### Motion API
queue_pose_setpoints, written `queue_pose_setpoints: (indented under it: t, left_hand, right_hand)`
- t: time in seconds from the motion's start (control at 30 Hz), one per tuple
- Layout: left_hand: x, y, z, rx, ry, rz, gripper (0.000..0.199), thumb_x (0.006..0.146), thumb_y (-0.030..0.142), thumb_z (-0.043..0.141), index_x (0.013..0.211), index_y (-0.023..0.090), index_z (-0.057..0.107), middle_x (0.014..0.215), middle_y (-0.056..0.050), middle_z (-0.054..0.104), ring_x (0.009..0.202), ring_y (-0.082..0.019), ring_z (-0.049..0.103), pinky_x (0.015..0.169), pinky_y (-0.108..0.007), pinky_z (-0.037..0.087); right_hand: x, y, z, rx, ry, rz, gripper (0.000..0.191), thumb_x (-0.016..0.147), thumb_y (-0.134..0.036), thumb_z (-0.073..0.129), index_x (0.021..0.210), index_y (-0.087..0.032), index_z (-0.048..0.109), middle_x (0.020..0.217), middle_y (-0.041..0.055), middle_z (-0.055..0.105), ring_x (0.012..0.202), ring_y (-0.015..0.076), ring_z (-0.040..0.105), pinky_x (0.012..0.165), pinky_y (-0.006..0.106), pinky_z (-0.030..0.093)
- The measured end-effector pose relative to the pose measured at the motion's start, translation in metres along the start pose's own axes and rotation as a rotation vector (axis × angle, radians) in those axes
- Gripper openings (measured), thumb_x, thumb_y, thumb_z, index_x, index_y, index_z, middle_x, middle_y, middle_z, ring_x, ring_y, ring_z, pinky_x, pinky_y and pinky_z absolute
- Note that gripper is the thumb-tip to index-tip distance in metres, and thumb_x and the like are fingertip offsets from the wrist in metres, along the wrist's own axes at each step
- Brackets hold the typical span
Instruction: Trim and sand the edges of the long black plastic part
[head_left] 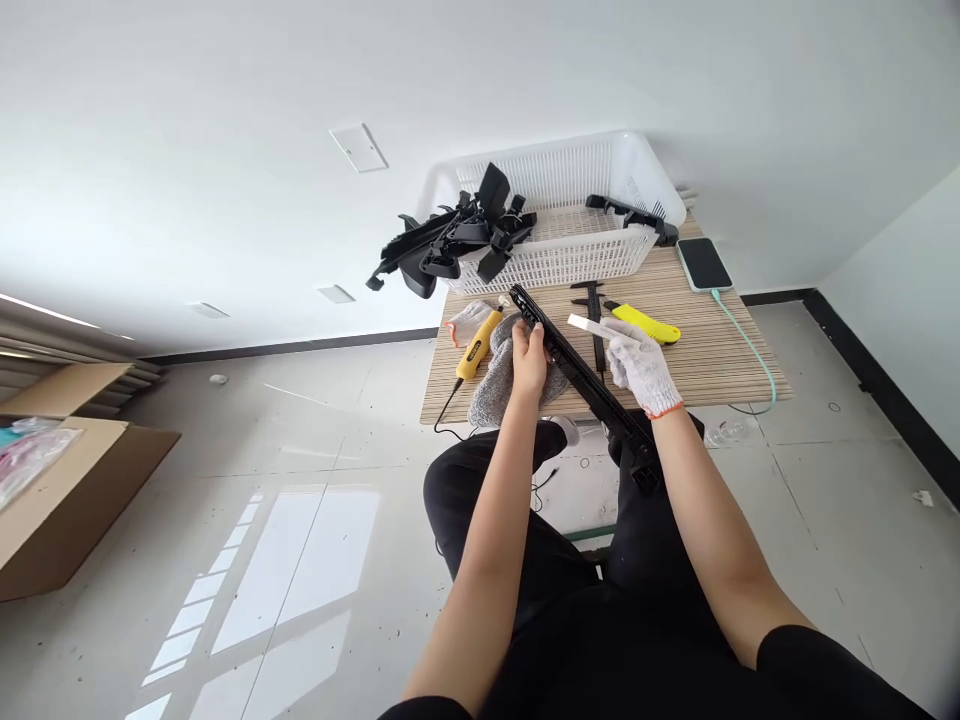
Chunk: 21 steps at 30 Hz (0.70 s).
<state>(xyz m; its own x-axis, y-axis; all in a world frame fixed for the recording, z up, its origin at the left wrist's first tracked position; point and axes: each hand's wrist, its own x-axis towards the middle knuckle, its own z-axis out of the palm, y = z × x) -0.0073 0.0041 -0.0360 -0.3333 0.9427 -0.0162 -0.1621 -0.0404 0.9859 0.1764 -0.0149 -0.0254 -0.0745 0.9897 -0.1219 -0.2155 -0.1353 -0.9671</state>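
My bare left hand (pixel 529 360) grips a long black plastic part (pixel 581 382) near its upper end. The part slants down toward my right knee. My right hand (pixel 637 362), in a white knit glove with an orange cuff, is closed on a flat white bar (pixel 591 326) that points left, just above the black part. Under and beside my left hand lies a grey cloth (pixel 496 388). A yellow corded handheld tool (pixel 478 345) rests left of it. Behind my hands are a black caliper (pixel 595 335) and a yellow utility knife (pixel 646 322).
A white slatted basket (pixel 577 262) stands at the table's back, with black plastic parts (pixel 457 235) piled over its left side. A phone (pixel 703 264) with a green cable lies right. A loose glove (pixel 470 322) lies left. A cardboard box (pixel 97 500) sits at far left.
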Motion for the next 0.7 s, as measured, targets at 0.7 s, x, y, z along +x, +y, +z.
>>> queue_pose_setpoints:
  t: [0.7]
  left_hand:
    - [0.001,-0.003,-0.004,0.062,-0.054,-0.064,0.028,0.093,0.043,0.06,0.113,0.023,0.055,0.079,0.0,0.055,0.069,-0.015,0.054,0.067,-0.028,0.047]
  right_hand:
    - [-0.006,-0.011,0.021,-0.403,0.244,-0.004,0.051,0.08,-0.061,0.069,0.113,-0.022,0.069,0.088,0.0039,0.071,0.054,0.0139,0.06,0.044,0.026,0.049]
